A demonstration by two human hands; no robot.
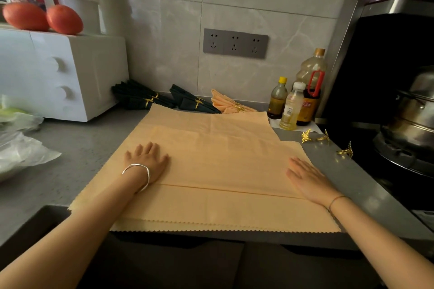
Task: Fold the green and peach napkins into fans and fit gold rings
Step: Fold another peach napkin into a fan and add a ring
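Large peach napkin [211, 162], zigzag-cut hems, spread flat over mid counter [89, 148]; straight crease L-R across near part, two hems layered one just behind the other at counter's front edge. Along back edge by wall: left green bundle [138, 98] and right green bundle [187, 101], dark, pleated, gold-ringed round the middle, lying flat, w/ ringed peach fan [223, 103] just R of them. Loose gold rings [306, 136] [324, 138] [346, 151], leaf-shaped, near R edge, apart from cloth.
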